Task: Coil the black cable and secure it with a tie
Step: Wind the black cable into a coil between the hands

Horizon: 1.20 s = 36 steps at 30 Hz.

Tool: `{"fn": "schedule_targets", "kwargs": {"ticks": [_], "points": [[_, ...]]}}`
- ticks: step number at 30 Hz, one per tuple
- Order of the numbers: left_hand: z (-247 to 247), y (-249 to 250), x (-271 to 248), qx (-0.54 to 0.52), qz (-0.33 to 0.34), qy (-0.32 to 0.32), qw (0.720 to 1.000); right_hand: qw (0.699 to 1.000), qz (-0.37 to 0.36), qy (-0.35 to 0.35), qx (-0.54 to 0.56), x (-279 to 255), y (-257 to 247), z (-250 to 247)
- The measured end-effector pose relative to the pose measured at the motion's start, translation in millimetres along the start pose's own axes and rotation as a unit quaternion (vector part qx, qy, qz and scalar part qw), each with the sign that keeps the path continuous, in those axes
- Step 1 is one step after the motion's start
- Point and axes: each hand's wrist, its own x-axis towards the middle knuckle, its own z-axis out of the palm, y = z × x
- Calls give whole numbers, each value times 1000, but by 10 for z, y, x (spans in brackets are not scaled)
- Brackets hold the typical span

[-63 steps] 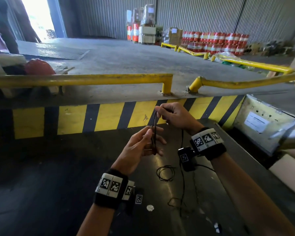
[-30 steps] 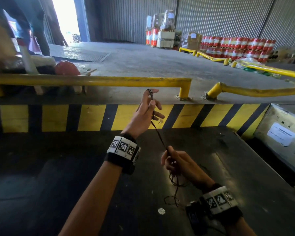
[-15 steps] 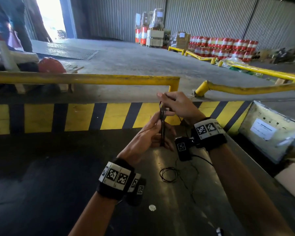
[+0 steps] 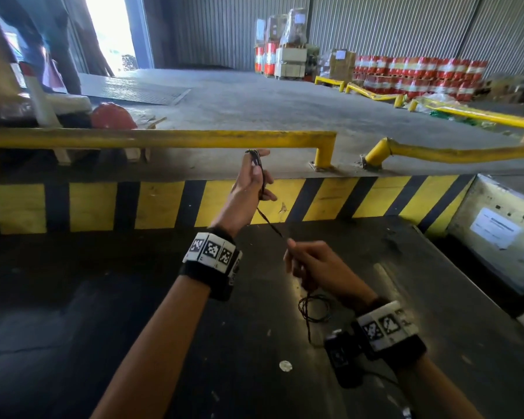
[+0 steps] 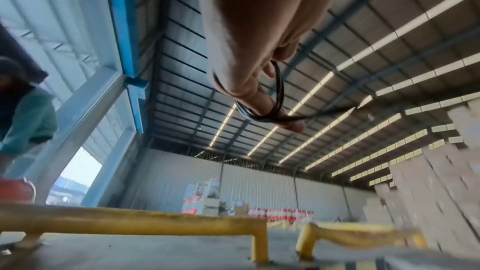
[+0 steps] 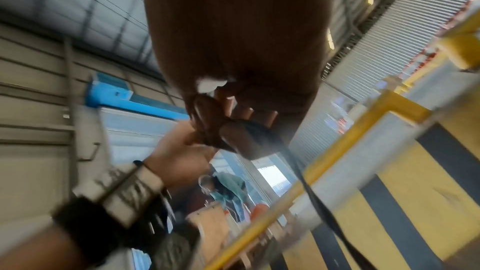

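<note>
yellow rail [image 4: 164, 138], striped curb [image 4: 152, 205], red drums [image 4: 418, 74]

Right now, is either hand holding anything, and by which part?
Both hold the black cable: the left hand has its coiled loops around the fingers; the right hand pinches the loose run below.

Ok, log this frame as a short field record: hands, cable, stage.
left hand: raised, cable loops wound over its fingers
right hand: lower, pinches the cable's free run
cable: black, stretched between the hands; slack lies looped on the dark platform
tie: none visible
stage: coiling under way, not secured
</note>
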Motion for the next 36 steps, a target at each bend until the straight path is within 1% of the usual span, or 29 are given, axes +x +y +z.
{"fn": "schedule_targets", "kwargs": {"ticks": [1,3,4,5,8,10,12,13,16,18,20,21,23,25,27,29,31,32,34,35,36], "points": [[5,-70,5,46,-12,-17,999,998,-30,12,-52,-4,-199,-74],[67,-196,-65,128,-41,-59,989,985,-93,40,-138,43,-557,-304],[111,-233,-131,133,-50,-81,987,978,-114,54,-167,94,-713,-435],[165,-221,-206,111,-55,-105,987,972,-129,66,-187,160,-846,-572],[305,-92,-465,-52,-61,-147,986,965,-132,68,-216,480,-1023,-899],[342,58,-608,-117,-65,-162,978,964,-126,44,-228,712,-977,-959],[332,153,-673,-150,-61,-177,971,972,-110,19,-206,888,-826,-890],[312,181,-682,-168,-64,-178,968,978,-98,18,-183,941,-712,-822],[192,266,-674,-201,-52,-155,966,993,-66,28,-94,963,-235,-591],[79,318,-635,-193,-26,-125,973,999,-48,5,17,890,108,-371],[-33,354,-524,-176,-1,-87,981,989,-6,-18,144,750,376,-135],[-84,353,-442,-163,11,-60,985,984,11,-27,177,658,478,-26],[-180,316,-249,-129,25,-8,991,979,22,-54,196,451,562,171],[-252,215,-65,-81,19,19,996,978,15,-76,194,280,499,256],[-291,81,48,-23,6,12,1000,984,-2,-73,161,186,286,198],[-282,-70,38,59,-13,-27,998,993,-26,-62,94,123,-44,38],[-214,-191,-67,135,-42,-77,987,997,-53,-51,-12,132,-376,-200],[-146,-228,-143,140,-60,-99,983,994,-69,-46,-77,159,-522,-326],[-21,-231,-316,107,-82,-135,982,972,-101,-34,-209,299,-760,-529],[53,-214,-394,81,-90,-154,981,961,-112,-34,-251,371,-846,-620],[107,-194,-466,52,-97,-172,979,956,-115,-42,-268,454,-918,-692]]}}
